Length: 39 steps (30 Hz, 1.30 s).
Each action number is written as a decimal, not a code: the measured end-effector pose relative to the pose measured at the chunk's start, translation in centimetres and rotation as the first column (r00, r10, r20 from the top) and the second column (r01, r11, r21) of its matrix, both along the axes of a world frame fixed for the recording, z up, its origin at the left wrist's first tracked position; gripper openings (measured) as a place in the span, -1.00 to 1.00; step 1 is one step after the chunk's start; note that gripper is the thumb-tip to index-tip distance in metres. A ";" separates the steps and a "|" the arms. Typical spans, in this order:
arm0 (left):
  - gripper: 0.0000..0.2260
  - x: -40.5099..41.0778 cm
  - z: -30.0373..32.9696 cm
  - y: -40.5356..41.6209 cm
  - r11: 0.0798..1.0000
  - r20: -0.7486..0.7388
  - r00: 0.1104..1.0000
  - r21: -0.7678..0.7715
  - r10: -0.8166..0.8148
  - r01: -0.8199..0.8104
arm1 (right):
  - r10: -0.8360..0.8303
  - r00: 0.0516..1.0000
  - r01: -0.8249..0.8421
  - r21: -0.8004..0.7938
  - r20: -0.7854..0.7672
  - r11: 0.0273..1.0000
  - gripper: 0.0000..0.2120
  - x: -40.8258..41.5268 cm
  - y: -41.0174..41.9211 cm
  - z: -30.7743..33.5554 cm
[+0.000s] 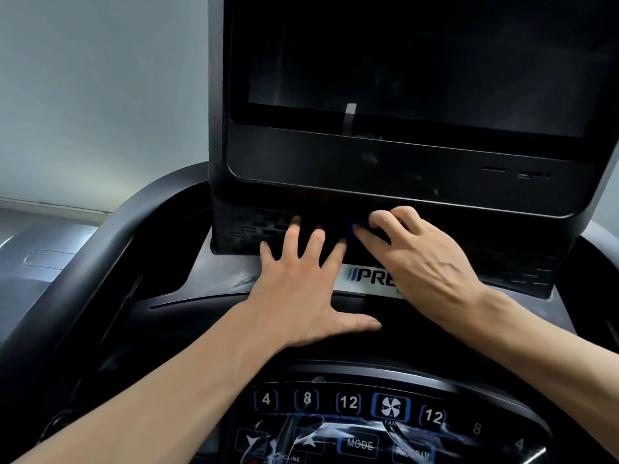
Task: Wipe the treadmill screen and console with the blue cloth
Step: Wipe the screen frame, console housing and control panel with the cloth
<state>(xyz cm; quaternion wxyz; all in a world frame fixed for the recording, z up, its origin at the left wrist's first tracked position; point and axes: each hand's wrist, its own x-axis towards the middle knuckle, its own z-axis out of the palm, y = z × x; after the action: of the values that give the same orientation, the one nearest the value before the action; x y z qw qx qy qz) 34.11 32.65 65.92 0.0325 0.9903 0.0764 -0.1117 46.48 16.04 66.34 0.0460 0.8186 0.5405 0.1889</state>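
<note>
Blue cloth (355, 226), bunched with no clear long axis, is pinched by right hand (425, 259); left hand (301, 289) lies spread flat on console (187, 316).

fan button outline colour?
Blue outline around the fan button, white fan icon inside; head view.

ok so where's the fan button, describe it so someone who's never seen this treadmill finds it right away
Start at the big dark screen and drop past both hands to the curved button panel at the bottom of the view. In its top row of numbered keys sits the fan button, between two keys marked 12. It alone shows a white fan-blade icon in a bright blue frame rather than a number.
</note>
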 end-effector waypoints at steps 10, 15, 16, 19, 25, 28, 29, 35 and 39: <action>0.12 0.0 0.0 0.0 1.000 -0.014 1.000 -0.006 -0.004 0.003 | -0.109 0.993 0.111 0.041 -0.045 0.993 -0.50 -0.1 -3.2 0.5; 0.12 0.0 0.0 0.0 1.000 -0.011 1.000 0.003 0.006 -0.006 | -0.016 0.999 0.017 0.018 -0.048 1.000 -0.50 0.1 -0.5 0.0; 0.12 0.0 0.0 0.0 1.000 -0.017 1.000 0.003 0.004 -0.004 | -0.025 0.999 0.026 0.016 -0.046 1.000 -0.49 0.2 -0.7 0.0; 0.13 0.0 0.1 0.1 1.000 -0.032 0.999 0.008 -0.002 0.002 | -0.077 0.993 0.079 0.016 -0.085 0.997 -0.50 1.0 -3.2 0.3; 0.13 0.1 0.5 -0.1 1.000 -0.033 0.999 0.012 0.009 -0.009 | -0.235 0.941 0.259 0.070 -0.244 0.963 -0.48 2.4 -9.1 0.0; 0.13 0.5 1.3 -0.4 0.999 -0.018 1.000 0.035 0.001 -0.001 | -0.167 0.947 0.200 0.096 -0.273 0.975 -0.47 2.5 -8.3 0.2; 0.12 0.6 1.5 -0.5 1.000 -0.017 1.000 0.027 0.007 -0.006 | -0.135 0.955 0.165 0.096 -0.266 0.982 -0.46 2.5 -7.4 0.3; 0.07 0.8 1.4 -1.3 0.999 -0.020 0.998 -0.005 0.053 -0.053 | -0.091 0.967 0.109 0.065 -0.239 0.992 -0.53 1.3 -3.3 -0.3; 0.06 0.6 1.3 -1.2 0.999 -0.024 0.998 -0.010 0.052 -0.053 | -0.151 0.957 0.164 0.033 -0.246 0.986 -0.56 1.5 -7.0 -0.1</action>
<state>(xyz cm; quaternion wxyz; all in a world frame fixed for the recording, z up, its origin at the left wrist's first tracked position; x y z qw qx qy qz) 34.69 31.40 67.23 0.0397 0.9863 0.1022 -0.1231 47.99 9.02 66.25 -0.0274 0.8769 0.4698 0.0975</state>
